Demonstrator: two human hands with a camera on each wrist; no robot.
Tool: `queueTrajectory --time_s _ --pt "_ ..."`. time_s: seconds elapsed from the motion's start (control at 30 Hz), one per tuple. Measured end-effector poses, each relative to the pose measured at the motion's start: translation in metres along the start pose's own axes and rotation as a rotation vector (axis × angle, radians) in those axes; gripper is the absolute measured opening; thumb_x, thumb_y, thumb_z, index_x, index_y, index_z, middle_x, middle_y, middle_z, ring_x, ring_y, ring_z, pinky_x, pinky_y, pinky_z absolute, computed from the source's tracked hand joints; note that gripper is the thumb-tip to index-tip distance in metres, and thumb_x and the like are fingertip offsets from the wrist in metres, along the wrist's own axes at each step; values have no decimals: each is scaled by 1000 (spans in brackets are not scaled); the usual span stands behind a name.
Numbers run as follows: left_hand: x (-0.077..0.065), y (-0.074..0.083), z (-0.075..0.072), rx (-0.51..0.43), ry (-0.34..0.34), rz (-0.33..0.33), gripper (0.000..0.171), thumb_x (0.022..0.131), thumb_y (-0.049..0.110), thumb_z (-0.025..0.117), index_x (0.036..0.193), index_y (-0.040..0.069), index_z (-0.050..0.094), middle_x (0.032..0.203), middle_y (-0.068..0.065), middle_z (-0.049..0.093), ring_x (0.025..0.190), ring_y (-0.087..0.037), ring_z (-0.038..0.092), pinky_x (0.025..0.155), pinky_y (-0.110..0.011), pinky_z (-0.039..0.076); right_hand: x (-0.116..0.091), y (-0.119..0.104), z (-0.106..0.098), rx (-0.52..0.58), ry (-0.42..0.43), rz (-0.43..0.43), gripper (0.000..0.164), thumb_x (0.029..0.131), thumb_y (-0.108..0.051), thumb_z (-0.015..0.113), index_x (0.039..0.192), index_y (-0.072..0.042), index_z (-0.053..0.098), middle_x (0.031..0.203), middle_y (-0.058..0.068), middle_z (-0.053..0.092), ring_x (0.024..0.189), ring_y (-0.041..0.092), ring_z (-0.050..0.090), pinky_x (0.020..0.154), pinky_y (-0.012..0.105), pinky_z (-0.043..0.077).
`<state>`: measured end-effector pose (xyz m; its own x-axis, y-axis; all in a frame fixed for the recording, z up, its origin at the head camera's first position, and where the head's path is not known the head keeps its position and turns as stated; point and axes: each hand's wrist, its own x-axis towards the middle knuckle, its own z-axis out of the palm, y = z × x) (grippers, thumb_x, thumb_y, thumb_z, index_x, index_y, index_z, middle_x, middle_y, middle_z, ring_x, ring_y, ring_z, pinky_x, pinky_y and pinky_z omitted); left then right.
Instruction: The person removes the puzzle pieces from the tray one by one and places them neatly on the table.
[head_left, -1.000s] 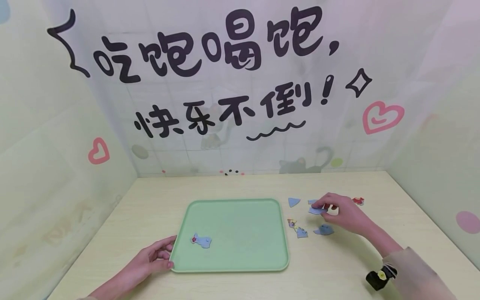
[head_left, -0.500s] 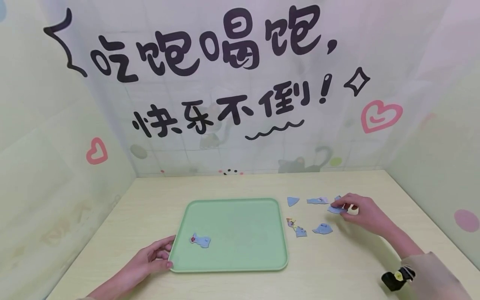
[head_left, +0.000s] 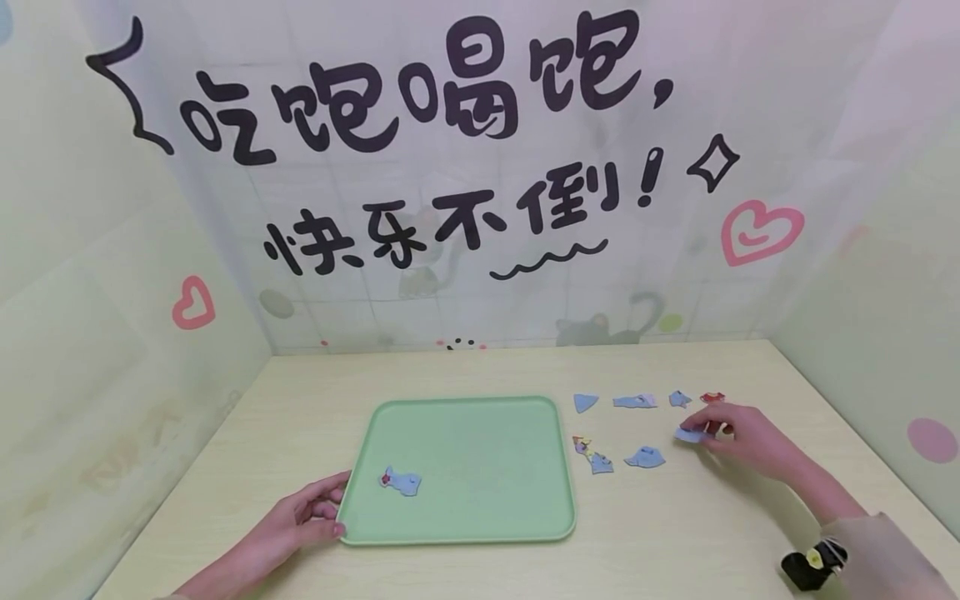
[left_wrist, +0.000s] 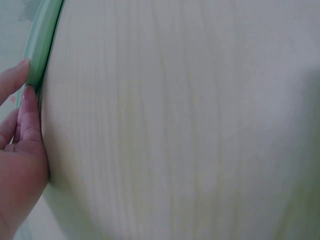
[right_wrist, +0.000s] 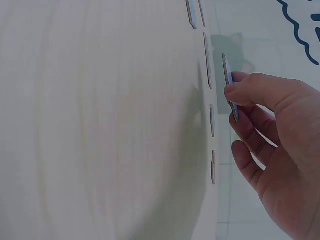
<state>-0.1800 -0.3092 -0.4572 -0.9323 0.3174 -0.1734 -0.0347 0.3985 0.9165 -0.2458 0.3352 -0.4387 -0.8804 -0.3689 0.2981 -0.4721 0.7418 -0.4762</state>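
My right hand (head_left: 750, 435) pinches a flat light-blue puzzle piece (head_left: 688, 435) between thumb and fingers, over the table right of the tray. In the right wrist view the piece (right_wrist: 230, 85) is edge-on and apart from the tabletop. At the left edge of a pale green tray (head_left: 465, 537), my left hand (head_left: 303, 517) holds the rim, its thumb and a finger on either side of it in the left wrist view. One blue puzzle piece with a red spot (head_left: 402, 481) lies on the tray, towards its left side.
Right of the tray lie more pieces: a blue triangle (head_left: 586, 402), a long blue one (head_left: 634, 402), a small blue one (head_left: 679, 398), a red one (head_left: 712, 397), a colourful one (head_left: 600, 462) and a rounded blue one (head_left: 646, 457). A printed curtain (head_left: 465, 317) closes off the back.
My right hand has moved rightwards and slightly nearer with the blue puzzle piece, uncovering the pieces behind it. The left hand and tray have stayed put.
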Motion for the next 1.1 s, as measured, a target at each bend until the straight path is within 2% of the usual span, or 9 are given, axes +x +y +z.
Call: queueTrajectory --time_s 0.13,0.37,0.47,0.67,0.87,1.1 --pt "-1 0 0 3 4 4 79 90 15 70 153 -4 27 128 -14 47 98 -3 53 84 -16 48 -3 2 0 15 -43 20 24 80 0 75 100 -15 75 95 -1 74 79 -2 56 68 20 49" --pt "-2 0 0 4 4 -1 79 90 16 70 153 -4 27 128 -13 46 98 -2 53 84 -16 48 -9 8 1 56 -120 -17 24 80 0 74 101 -11 74 97 3 73 79 4 57 69 19 49" --pt "-1 0 0 3 4 -8 79 90 17 70 153 -3 27 129 -14 46 98 -2 53 84 -16 48 -10 12 1 78 -142 -33 22 82 -2 74 102 -11 73 99 3 72 81 1 56 70 18 49" --pt "-1 0 0 2 6 -11 80 90 17 70 153 -3 27 130 -15 45 98 -2 52 84 -16 48 -11 19 1 111 -148 -85 22 85 -4 73 106 -12 73 100 1 71 86 -5 56 72 18 50" --pt "-1 -1 0 -5 3 -6 79 90 16 70 153 -2 27 130 -15 45 98 -3 52 84 -16 47 -13 23 2 122 -126 -140 25 85 0 72 107 -11 73 101 -1 70 87 -1 57 71 17 49" --pt "0 -1 0 -16 0 -7 78 90 16 70 153 -1 28 129 -14 45 98 -4 52 84 -16 47 -15 24 3 143 -127 -179 26 85 3 69 108 -9 72 101 2 68 84 5 55 69 17 46"
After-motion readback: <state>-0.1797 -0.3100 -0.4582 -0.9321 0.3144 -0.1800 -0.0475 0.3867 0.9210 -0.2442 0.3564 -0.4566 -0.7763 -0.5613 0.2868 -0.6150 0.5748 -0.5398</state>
